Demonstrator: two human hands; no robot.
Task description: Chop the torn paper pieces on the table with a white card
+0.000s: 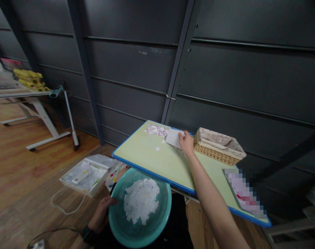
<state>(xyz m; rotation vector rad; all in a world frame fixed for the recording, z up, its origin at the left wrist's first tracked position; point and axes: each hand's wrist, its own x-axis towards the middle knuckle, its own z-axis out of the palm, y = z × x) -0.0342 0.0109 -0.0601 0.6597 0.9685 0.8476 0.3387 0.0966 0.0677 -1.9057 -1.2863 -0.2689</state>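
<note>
Close and low, grips the rim of a teal bowl [136, 235] with the left hand [102, 211], fingers curled over the edge. Heaped inside, white paper bits [141, 200]. Farther out, pinches a white card [173, 137] in the right hand [186, 142], thumb and fingers shut on it, over the green counter [157, 162]. Just beside the card, a small pile of bits [156, 130]. Near the hand, a wicker basket [211, 152].

Teal bowl [140, 207] of white paper scraps [141, 200]; pale green bench [152, 155] edged in blue; tan woven basket [218, 145]; dark grey wall [224, 69]
</note>
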